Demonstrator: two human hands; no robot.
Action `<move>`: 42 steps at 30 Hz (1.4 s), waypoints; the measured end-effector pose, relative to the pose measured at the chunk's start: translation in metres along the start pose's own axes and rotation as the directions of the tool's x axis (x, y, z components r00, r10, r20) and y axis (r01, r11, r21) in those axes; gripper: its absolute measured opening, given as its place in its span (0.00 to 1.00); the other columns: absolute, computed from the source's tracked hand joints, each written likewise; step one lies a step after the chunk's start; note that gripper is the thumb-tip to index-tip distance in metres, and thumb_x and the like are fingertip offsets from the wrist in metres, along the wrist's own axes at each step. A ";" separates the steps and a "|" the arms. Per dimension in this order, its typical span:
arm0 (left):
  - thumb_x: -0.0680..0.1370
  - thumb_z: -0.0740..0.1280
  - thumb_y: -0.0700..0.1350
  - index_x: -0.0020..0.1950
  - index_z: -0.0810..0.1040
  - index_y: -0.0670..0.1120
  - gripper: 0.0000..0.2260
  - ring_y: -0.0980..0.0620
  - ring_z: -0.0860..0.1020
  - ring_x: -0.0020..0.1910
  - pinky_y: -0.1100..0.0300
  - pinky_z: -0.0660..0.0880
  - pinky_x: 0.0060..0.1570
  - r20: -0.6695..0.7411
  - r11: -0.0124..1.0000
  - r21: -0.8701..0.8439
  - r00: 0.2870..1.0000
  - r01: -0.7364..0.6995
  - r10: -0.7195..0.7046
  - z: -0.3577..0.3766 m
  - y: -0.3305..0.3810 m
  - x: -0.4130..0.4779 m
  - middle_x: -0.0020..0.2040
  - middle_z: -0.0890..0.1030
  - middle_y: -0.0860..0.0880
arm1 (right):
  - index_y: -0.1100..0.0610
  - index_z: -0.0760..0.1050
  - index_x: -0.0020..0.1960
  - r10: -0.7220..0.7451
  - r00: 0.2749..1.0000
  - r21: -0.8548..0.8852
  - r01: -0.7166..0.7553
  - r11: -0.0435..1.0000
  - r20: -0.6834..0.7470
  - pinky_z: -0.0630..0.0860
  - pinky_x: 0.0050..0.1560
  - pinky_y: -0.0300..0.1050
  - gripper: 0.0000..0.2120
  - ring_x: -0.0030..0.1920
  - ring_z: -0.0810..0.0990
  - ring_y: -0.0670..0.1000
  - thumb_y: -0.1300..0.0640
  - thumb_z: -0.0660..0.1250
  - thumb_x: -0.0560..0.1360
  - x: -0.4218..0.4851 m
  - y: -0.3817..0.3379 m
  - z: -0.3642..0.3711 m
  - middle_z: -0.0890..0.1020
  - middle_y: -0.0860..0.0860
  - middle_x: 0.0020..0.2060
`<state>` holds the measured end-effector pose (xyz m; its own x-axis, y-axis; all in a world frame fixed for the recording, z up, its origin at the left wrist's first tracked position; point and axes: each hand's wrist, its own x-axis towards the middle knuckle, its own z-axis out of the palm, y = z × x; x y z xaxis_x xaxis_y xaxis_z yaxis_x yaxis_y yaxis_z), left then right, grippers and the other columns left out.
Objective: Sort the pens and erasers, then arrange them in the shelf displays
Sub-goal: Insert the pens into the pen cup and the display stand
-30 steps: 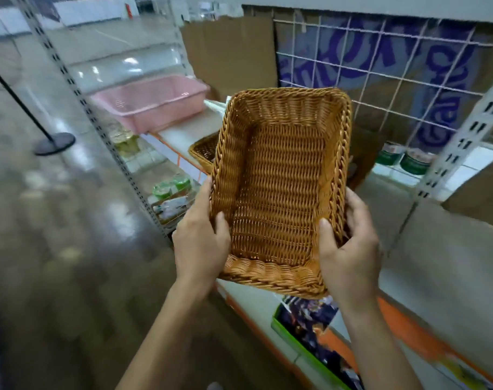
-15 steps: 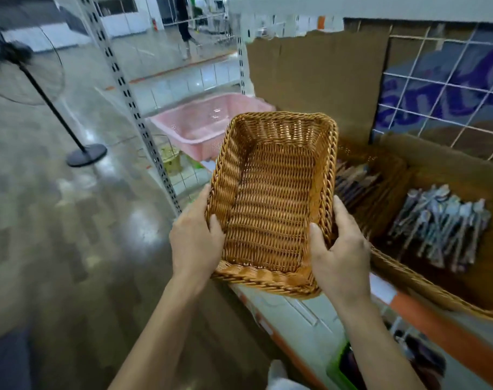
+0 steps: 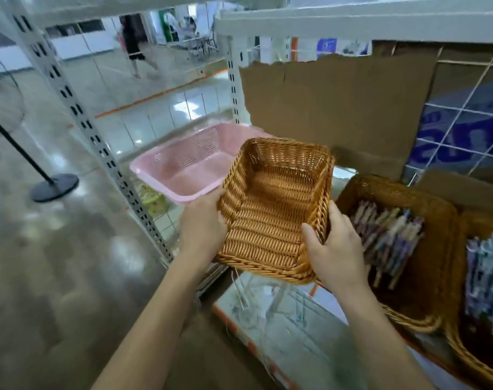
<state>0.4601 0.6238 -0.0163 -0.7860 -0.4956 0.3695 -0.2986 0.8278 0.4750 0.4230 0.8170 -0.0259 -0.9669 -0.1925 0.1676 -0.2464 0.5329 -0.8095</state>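
Above the shelf's front edge: an empty wicker basket [image 3: 270, 209] is held up between both hands, its open side turned toward the camera.
Basket look: rectangular, golden-brown woven strands, a thick braided rim, sloping walls, and a flat ribbed bottom with nothing in it.
Left hand [image 3: 203, 226]: grasps the basket's left wall near the front corner, with the thumb hooked over the rim and the fingers underneath, out of sight.
Right hand [image 3: 335, 249]: grasps the right wall near the front corner, with the thumb inside the basket and the fingers wrapped round the outside.
Shelf [image 3: 281, 313]: pale and glossy with an orange front strip; it lies below the basket.
Pink tub [image 3: 183, 170]: plastic with perforated walls, sitting on the shelf just left of and behind the basket.
Second basket [image 3: 436, 249]: darker wicker, just right of the right hand, holding a bunch of pens [image 3: 388, 235] that are too blurred to describe.
Third basket [image 3: 464, 358]: at the right edge of the view, holding more pens [image 3: 487, 280] in pale blue and white.
Back of shelf: torn brown cardboard [image 3: 338, 108] stands against a white wire grid [image 3: 464, 108].
Left side: a slotted metal post [image 3: 79, 114] rises over a shiny floor [image 3: 56, 277].
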 end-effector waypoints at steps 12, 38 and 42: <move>0.70 0.63 0.35 0.47 0.80 0.38 0.10 0.36 0.74 0.51 0.48 0.72 0.51 0.253 0.954 0.014 0.925 -0.298 0.285 0.071 -0.018 0.088 0.51 0.77 0.36 | 0.59 0.72 0.63 0.266 0.938 -0.357 -0.332 0.873 -0.222 0.72 0.60 0.49 0.17 0.58 0.75 0.58 0.59 0.62 0.74 0.063 0.008 0.053 0.79 0.57 0.55; 0.79 0.58 0.48 0.67 0.66 0.47 0.17 0.43 0.64 0.63 0.53 0.66 0.61 0.570 0.682 -0.005 0.559 -0.731 0.603 0.119 0.112 0.026 0.65 0.64 0.43 | 0.59 0.71 0.63 0.453 0.628 -0.446 -0.773 0.450 -0.632 0.64 0.62 0.50 0.22 0.61 0.68 0.60 0.53 0.69 0.72 -0.020 0.062 -0.045 0.73 0.60 0.59; 0.80 0.58 0.47 0.67 0.66 0.46 0.16 0.43 0.64 0.62 0.53 0.66 0.61 0.575 0.657 0.034 0.552 -0.753 0.603 0.120 0.113 0.023 0.64 0.65 0.42 | 0.60 0.69 0.64 0.440 0.633 -0.473 -0.771 0.426 -0.637 0.67 0.60 0.48 0.24 0.60 0.69 0.59 0.55 0.70 0.71 -0.020 0.065 -0.045 0.73 0.59 0.59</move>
<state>0.3432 0.7375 -0.0501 -0.9258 0.3768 0.0310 0.3771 0.9261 0.0064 0.4238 0.8926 -0.0561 -0.7629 0.6374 0.1083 0.6095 0.7649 -0.2084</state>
